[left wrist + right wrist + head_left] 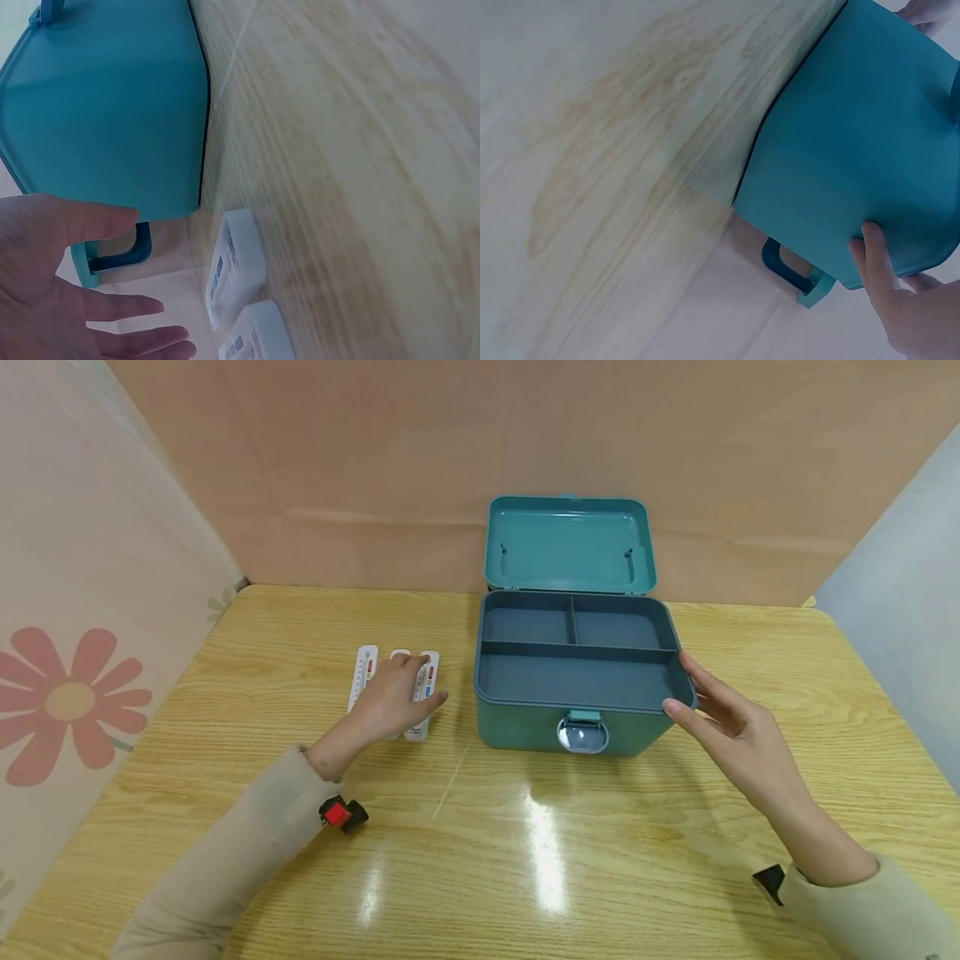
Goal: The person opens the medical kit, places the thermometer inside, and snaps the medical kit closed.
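Three white strip thermometers point(428, 683) with printed scales lie side by side on the table, left of a teal storage box point(517, 727). My left hand point(388, 695) is over them, covering most of the middle one. Its fingers are extended and its thumb is spread apart; the left wrist view shows nothing between them. The box stands with its lid point(570, 547) raised, and a grey tray point(577, 681) with three bare compartments sits at its top. At the front right corner, my right hand point(738, 735) grips the rim, thumb at the front and fingers along the side.
A clear latch point(582, 735) hangs on the box front. The wooden table point(480, 860) meets a tan backdrop point(360, 468) behind the box. A flower-patterned panel point(71, 702) borders the left side, and a pale panel point(900, 568) the right.
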The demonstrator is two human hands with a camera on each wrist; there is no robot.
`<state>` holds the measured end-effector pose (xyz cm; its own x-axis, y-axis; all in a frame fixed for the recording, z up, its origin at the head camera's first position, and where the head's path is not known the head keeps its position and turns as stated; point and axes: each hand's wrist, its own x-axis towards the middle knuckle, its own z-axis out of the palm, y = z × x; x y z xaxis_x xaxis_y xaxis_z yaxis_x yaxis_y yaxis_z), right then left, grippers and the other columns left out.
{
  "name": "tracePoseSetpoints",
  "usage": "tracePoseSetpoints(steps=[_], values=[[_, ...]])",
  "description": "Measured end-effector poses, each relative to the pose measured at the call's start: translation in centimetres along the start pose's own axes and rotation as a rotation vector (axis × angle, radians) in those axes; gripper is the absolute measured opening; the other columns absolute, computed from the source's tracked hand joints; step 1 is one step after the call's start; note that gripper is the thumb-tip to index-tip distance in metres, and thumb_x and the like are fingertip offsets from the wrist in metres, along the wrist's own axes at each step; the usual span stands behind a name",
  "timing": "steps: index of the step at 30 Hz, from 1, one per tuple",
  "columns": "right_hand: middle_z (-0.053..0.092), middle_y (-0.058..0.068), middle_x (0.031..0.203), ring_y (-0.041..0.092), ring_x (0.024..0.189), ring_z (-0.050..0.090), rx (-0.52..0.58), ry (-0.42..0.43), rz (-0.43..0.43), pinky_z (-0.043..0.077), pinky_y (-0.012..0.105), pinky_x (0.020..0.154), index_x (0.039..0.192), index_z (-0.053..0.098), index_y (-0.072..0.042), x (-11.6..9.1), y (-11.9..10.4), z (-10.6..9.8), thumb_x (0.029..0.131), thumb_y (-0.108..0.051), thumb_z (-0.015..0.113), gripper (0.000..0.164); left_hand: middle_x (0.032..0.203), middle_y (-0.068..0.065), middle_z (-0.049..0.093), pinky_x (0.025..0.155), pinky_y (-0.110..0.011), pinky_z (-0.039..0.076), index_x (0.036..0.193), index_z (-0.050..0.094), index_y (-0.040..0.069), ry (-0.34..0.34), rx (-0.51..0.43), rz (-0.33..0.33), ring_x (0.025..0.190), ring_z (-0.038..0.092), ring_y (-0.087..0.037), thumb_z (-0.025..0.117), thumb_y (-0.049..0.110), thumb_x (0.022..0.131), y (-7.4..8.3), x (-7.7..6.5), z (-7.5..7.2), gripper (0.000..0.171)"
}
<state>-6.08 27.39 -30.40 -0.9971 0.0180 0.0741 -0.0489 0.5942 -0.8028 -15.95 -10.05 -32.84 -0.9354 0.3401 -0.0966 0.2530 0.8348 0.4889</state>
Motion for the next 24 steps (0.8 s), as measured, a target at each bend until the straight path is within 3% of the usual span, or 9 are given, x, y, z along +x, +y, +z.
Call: tracePoseSetpoints(steps=[8, 24], values=[[0.034, -0.014, 0.153, -0.017, 0.118, 0.042, -0.011, 0.002, 0.002, 0.041, 0.001, 0.082, 0.148, 0.034, -0.035, -0.05, 0.03, -0.01, 0.095, -0.025, 0.06, 0.059, 0.14, -0.03, 0.041, 0.104, -0.053, 0.038, 0.143, 0.035, -0.01, -0.014, 0.049, 0.009, 0.128, 0.041, -0.044, 0.062, 0.034, 0.091, -0.34, -0.2, 0.25, 0.072], [0.033, -0.013, 0.153, -0.018, 0.117, 0.042, -0.013, 0.001, 0.005, 0.04, 0.0, 0.082, 0.147, 0.034, -0.036, -0.06, 0.12, -0.03, 0.095, -0.025, 0.06, 0.059, 0.148, -0.032, 0.031, 0.113, -0.055, 0.024, 0.145, 0.029, -0.011, -0.074, 0.113, 0.004, 0.139, 0.027, -0.046, 0.066, 0.034, 0.089, -0.42, -0.9, 0.65, 0.081]])
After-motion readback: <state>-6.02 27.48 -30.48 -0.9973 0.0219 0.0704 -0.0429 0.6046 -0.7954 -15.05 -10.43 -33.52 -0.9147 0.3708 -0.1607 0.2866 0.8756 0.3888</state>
